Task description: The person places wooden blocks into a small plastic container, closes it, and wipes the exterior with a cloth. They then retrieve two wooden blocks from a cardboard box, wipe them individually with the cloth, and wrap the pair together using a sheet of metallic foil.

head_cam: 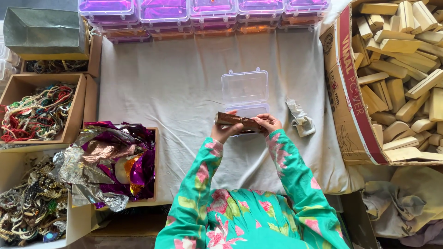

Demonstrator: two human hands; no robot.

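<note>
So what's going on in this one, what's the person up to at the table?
A person in green floral sleeves holds a block wrapped in coppery foil between the left hand and the right hand, just above an open clear plastic box on the grey cloth. A crumpled scrap of silver foil lies to the right. A carton of bare wooden blocks stands on the right, and a tray of purple and silver foil sheets on the left.

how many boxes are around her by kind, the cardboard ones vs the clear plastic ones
Open clear plastic case by the hands: 1
Purple-lidded plastic case stacks along the top edge: 5
Brown cardboard trays at the left: 3 visible
Big cardboard carton of wooden blocks: 1
Total: 10
</note>
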